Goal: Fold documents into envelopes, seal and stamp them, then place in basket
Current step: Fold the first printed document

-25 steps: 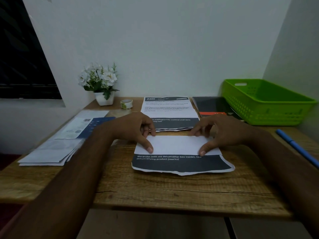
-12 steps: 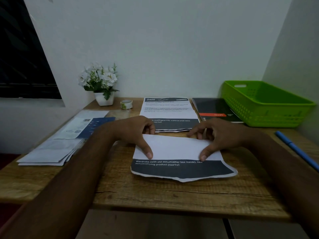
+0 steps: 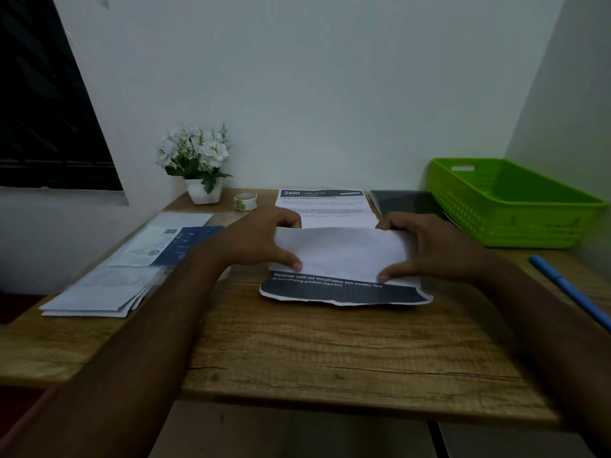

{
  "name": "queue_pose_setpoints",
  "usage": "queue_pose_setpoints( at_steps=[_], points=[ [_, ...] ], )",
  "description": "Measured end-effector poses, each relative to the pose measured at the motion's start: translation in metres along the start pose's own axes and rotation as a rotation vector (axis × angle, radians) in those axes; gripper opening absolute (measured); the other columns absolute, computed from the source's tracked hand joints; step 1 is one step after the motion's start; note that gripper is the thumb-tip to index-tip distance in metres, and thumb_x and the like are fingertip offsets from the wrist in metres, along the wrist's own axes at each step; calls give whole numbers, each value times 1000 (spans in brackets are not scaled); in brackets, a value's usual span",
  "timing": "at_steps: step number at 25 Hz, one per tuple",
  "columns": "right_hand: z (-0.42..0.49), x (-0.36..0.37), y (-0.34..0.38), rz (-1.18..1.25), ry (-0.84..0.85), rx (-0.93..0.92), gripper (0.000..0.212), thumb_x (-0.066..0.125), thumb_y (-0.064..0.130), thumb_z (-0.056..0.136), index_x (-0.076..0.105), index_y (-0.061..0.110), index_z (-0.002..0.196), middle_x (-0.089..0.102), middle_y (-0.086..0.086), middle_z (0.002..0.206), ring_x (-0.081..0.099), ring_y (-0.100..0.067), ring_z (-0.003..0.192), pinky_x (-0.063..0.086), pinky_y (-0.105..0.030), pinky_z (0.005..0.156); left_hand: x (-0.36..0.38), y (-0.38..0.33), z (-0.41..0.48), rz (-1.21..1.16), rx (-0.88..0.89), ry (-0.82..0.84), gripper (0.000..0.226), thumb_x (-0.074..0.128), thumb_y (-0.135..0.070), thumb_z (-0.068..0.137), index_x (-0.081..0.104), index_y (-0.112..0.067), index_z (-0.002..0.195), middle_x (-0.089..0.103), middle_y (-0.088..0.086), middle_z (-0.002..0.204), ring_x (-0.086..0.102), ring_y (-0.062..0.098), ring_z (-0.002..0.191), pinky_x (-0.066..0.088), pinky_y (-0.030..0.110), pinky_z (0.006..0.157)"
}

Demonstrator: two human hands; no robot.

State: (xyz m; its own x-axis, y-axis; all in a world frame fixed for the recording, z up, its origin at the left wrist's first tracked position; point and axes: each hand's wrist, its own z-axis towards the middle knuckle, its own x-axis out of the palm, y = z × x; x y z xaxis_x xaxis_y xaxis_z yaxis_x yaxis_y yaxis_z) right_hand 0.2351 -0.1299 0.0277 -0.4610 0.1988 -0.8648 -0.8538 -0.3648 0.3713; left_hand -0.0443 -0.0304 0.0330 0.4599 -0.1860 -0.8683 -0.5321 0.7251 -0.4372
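Both hands are on the document (image 3: 344, 252) right now; my left hand (image 3: 261, 241) pinches its left end, thumb on the near edge of the folded-over white flap and fingers curled round the far fold; my right hand (image 3: 426, 249) does the same on the right end, thumb tip down on the flap's near edge, fingers tucked behind the top. The flap bulges up a bit between my hands, not flat; the dark printed strip (image 3: 340, 292) with white text sticks out below my thumbs, lying on the counter (image 3: 297, 352), its bottom edge kinda ragged.

Just past my fingers sits the stack of more printed sheets (image 3: 324, 206), header reads "2400"; beyond my right hand there's a dark notebook (image 3: 403, 201), partly hidden by my knuckles. Further out to the right of my right hand is the green basket (image 3: 509, 206), against the wall; can't see anything inside it from this angle. A blue pen (image 3: 568, 289) lies on the counter outside my right wrist.

Off to the left of my left forearm is a messy pile of envelopes (image 3: 109, 285), with a blue and white leaflet (image 3: 172, 246) on top; beyond my left hand, a small roll (image 3: 245, 201), and a white pot of white flowers (image 3: 198, 163) in the corner next to it.
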Motion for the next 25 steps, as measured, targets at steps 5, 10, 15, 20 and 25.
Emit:
queue_pose_setpoints(
  at_steps=[5, 10, 15, 20, 25],
  points=[
    [-1, 1, -3, 28, -83, -31, 45, 87, 44, 60, 66, 36, 99, 68, 19, 101, 63, -3, 92, 54, -38, 77, 0, 1, 1, -115, 51, -37, 29, 86, -19, 63, 58, -13, 68, 62, -6, 75, 56, 3, 73, 44, 20, 66],
    [1, -3, -7, -23, -28, -66, 25, 84, 42, 66, 75, 37, 89, 73, 19, 83, 67, -1, 74, 52, -32, 64, 1, 0, 1, -142, 45, 6, 28, 85, -14, 63, 57, -11, 67, 64, 1, 75, 58, 11, 73, 41, 17, 61],
    [0, -4, -7, -32, 15, -45, 17, 83, 31, 67, 76, 41, 80, 72, 21, 77, 67, -1, 76, 54, -37, 70, 1, -1, 0, -167, 28, 108, 28, 85, -10, 62, 59, -11, 70, 64, 7, 79, 58, 10, 73, 43, 21, 61],
    [-1, -4, -5, 68, 131, -9, 24, 80, 19, 71, 76, 39, 83, 74, 17, 86, 68, -2, 85, 57, -37, 79, -1, -2, -1, -173, 2, 174, 26, 86, -11, 61, 64, -12, 75, 67, 1, 81, 61, 13, 79, 48, 30, 69],
    [-5, -7, 6, 131, 236, -11, 24, 77, 54, 68, 77, 35, 84, 73, 18, 88, 65, -1, 89, 49, -32, 84, -3, -3, -3, -213, 16, 247, 37, 86, -36, 59, 71, -19, 89, 70, -5, 90, 61, 6, 84, 47, 17, 67]
  ],
)
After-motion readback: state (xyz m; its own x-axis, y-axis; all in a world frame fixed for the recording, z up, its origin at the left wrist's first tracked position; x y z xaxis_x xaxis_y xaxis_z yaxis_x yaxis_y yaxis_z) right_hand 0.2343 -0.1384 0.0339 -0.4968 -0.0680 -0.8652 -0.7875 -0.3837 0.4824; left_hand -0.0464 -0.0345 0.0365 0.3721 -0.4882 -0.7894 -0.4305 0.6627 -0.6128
